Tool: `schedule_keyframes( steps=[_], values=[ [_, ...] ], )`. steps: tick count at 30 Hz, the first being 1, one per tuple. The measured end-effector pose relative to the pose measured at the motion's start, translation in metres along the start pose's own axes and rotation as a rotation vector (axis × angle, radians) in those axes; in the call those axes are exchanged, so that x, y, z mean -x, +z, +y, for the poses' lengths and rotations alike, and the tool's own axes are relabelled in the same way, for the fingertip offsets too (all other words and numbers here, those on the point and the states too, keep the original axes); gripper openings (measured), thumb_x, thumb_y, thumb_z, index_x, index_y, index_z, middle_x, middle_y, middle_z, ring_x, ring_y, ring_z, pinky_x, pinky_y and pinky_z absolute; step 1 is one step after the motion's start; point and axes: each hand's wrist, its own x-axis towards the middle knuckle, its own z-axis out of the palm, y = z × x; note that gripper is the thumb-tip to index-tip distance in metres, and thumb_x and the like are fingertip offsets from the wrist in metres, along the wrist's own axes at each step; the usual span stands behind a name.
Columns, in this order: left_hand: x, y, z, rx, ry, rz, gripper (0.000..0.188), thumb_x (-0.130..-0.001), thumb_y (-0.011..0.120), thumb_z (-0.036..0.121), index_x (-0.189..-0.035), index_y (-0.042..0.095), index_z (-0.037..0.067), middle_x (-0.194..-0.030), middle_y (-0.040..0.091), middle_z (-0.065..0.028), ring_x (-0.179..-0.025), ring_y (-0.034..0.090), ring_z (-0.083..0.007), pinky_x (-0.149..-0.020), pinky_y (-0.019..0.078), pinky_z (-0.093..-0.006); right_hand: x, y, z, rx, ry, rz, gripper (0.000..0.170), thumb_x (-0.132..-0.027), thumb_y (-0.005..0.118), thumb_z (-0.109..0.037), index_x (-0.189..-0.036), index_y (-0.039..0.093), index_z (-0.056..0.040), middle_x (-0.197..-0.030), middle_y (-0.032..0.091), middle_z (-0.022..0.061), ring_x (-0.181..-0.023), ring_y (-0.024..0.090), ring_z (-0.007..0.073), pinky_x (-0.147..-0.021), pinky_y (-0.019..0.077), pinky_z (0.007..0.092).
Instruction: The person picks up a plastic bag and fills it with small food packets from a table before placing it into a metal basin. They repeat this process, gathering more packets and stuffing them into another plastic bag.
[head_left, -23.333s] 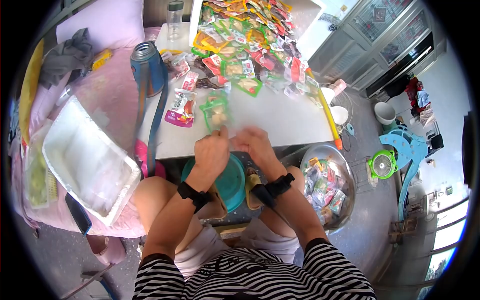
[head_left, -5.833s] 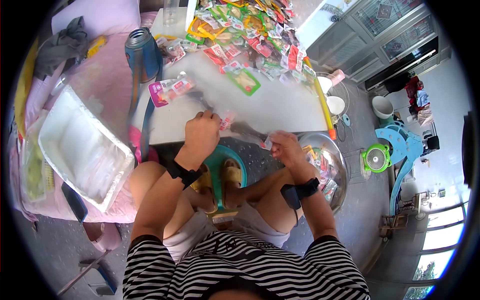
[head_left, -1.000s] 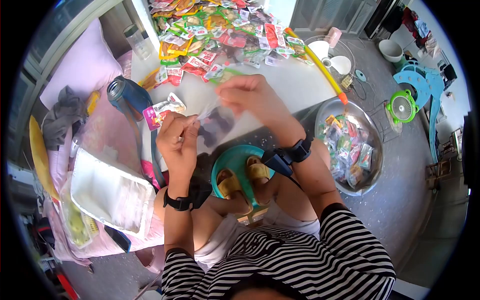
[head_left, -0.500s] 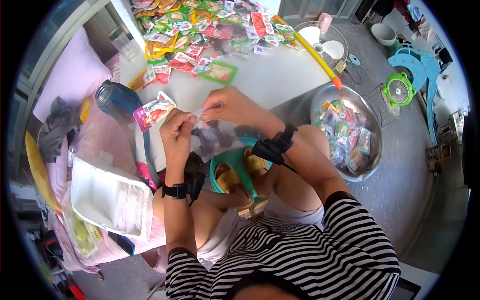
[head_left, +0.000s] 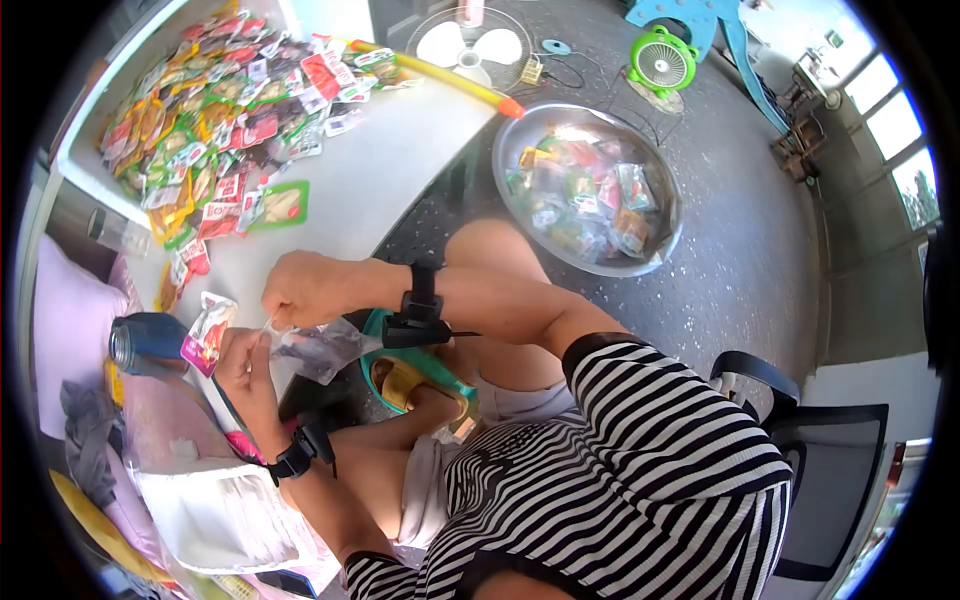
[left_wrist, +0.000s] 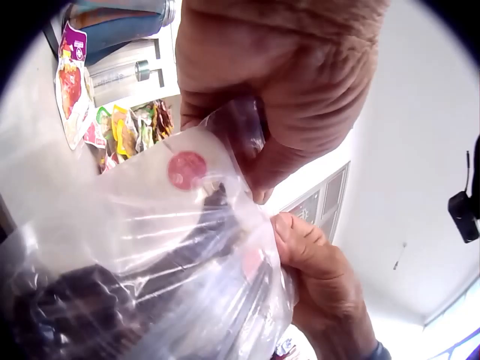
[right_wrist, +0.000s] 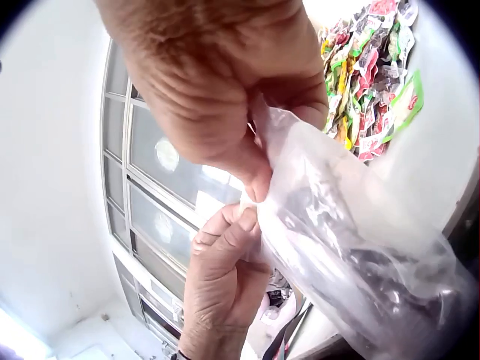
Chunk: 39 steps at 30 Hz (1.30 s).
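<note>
A clear plastic bag (head_left: 325,352) with dark pieces inside hangs between my two hands, over the table's near edge. My left hand (head_left: 245,365) pinches the bag's gathered mouth between thumb and fingers. Close against it, my right hand (head_left: 312,288) pinches the same gathered plastic, thumb tips almost meeting in both wrist views. Red round print (left_wrist: 187,169) shows on the bag in the left wrist view. A purple and white snack packet (head_left: 210,332) lies on the table just beyond my left hand. A green-edged packet (head_left: 283,204) lies farther off.
Many snack packets (head_left: 225,130) spill from a white foam box (head_left: 85,180) onto the white table (head_left: 400,150). A metal basin (head_left: 640,264) with bagged packets stands on the floor to the right. A blue flask (head_left: 155,345) and another foam box (head_left: 210,520) are at left.
Over the last second, my right hand came back to the bag's mouth beside my left. My head view swung right. Several seconds ago my hands were apart, with a dark packet stretched between them.
</note>
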Motion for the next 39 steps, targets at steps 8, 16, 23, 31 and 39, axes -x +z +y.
schedule_keyframes(
  steps=[8, 16, 23, 31, 39],
  values=[
    [0.004, 0.020, 0.020, -0.002, 0.035, -0.059, 0.003, -0.084, 0.061, -0.001, -0.086, 0.060, -0.003, -0.081, 0.053, -0.0041, -0.073, 0.049, -0.0117, -0.066, 0.0401, -0.0231, 0.027, -0.022, -0.016, 0.356, -0.027, -0.069, 0.011, -0.065, 0.065, -0.021, -0.068, 0.065, -0.0102, -0.068, 0.062, 0.0112, -0.068, 0.061, 0.0336, -0.059, 0.0480, 0.0439],
    [0.005, 0.014, -0.007, 0.070, -0.012, 0.164, 0.027, -0.088, 0.057, -0.001, -0.115, 0.060, -0.002, -0.084, 0.047, -0.0002, -0.075, 0.045, -0.0092, -0.069, 0.0378, -0.0207, 0.137, -0.194, -0.013, 0.641, 0.043, 0.416, 0.010, -0.074, 0.064, -0.007, -0.084, 0.068, -0.0058, -0.083, 0.064, 0.0085, -0.073, 0.061, 0.0256, -0.067, 0.0498, 0.0350],
    [0.007, 0.023, -0.018, 0.087, -0.040, 0.100, 0.025, -0.088, 0.060, 0.001, -0.113, 0.062, -0.001, -0.079, 0.048, 0.0007, -0.072, 0.044, -0.0074, -0.066, 0.0375, -0.0197, 0.296, -0.299, -0.049, 1.248, 0.355, 0.727, 0.007, -0.080, 0.065, -0.007, -0.085, 0.068, -0.0021, -0.072, 0.062, 0.0124, -0.062, 0.061, 0.0287, -0.053, 0.0468, 0.0348],
    [0.006, 0.025, -0.022, 0.081, -0.092, 0.144, 0.025, -0.087, 0.062, 0.002, -0.112, 0.064, 0.001, -0.080, 0.052, 0.0009, -0.073, 0.047, -0.0064, -0.067, 0.0395, -0.0189, 0.539, -0.180, 0.102, 0.994, 1.084, 0.114, 0.017, -0.077, 0.056, -0.011, -0.080, 0.073, -0.0112, -0.082, 0.067, 0.0177, -0.079, 0.066, 0.0326, -0.073, 0.0522, 0.0420],
    [0.003, 0.022, -0.031, -0.003, -0.135, 0.155, 0.020, -0.084, 0.063, 0.000, -0.104, 0.065, -0.003, -0.086, 0.064, -0.0050, -0.078, 0.058, -0.0110, -0.072, 0.0474, -0.0247, 0.406, -0.215, 0.060, 0.407, 1.048, 0.717, 0.020, -0.085, 0.055, -0.009, -0.097, 0.068, 0.0001, -0.073, 0.068, 0.0094, -0.061, 0.064, 0.0137, -0.054, 0.0498, 0.0285]
  ],
)
